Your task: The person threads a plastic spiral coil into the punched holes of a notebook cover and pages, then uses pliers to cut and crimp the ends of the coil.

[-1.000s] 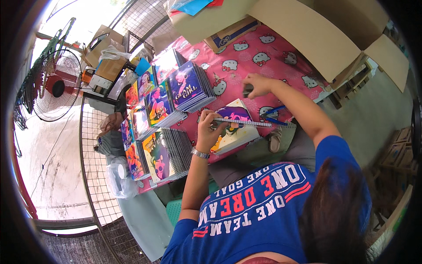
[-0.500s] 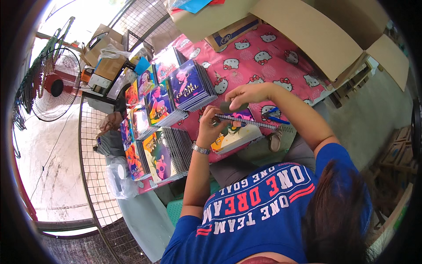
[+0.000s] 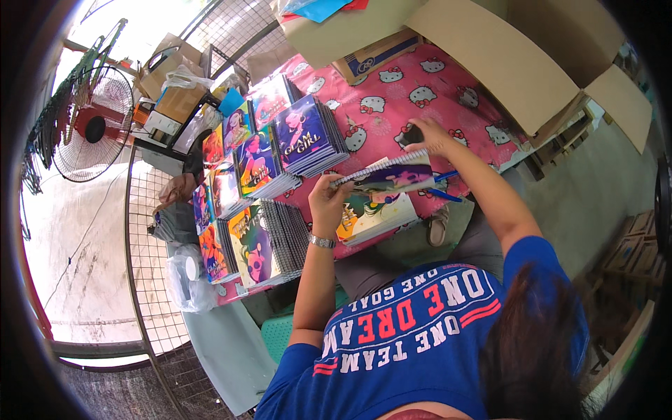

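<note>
The left hand [image 3: 329, 201] pinches one end of a spiral notebook [image 3: 393, 178], holding it tilted above a short stack [image 3: 374, 222] on the pink-covered desk [image 3: 381, 127], likely so its coil faces up. Near the coil's other end, the right hand [image 3: 434, 137] grips a small dark piece [image 3: 409, 135], too unclear to identify. A blue-handled tool [image 3: 444, 195] lies beside the stack, seemingly for easy reach; notebook piles [image 3: 253, 245] stand left, apparently leaving room.

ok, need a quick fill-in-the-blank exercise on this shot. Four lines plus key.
1. The left hand holds a notebook; the dark object is in the ____ hand.
2. The silver wristband is on the ____ wrist.
3. The main colour of the tablecloth is ____.
4. The tool handles are ____.

Missing words: right; left; pink; blue.
</note>
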A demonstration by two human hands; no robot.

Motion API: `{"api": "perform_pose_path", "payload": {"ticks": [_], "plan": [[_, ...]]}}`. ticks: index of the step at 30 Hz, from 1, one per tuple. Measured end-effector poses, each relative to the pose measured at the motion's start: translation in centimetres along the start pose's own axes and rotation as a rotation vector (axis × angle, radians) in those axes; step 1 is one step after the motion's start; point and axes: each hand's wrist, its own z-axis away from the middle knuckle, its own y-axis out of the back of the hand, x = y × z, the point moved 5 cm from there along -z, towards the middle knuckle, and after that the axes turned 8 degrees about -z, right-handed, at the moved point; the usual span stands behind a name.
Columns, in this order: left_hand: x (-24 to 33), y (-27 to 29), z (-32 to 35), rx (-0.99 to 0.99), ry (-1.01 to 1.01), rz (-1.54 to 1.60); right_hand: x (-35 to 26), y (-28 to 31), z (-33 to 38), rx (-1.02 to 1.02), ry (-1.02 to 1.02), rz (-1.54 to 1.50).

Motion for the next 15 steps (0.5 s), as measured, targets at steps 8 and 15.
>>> {"api": "perform_pose_path", "payload": {"ticks": [8, 15], "plan": [[-1.4, 2.5, 3.4, 0.311, -0.007, 0.093, -2.1, -4.1, 17.2, 0.015, 0.119, 0.348], [0.2, 1.2, 3.1, 0.258, -0.127, 0.041, -12.7, -2.0, 16.9, 0.140, 0.285, -0.477]]}}
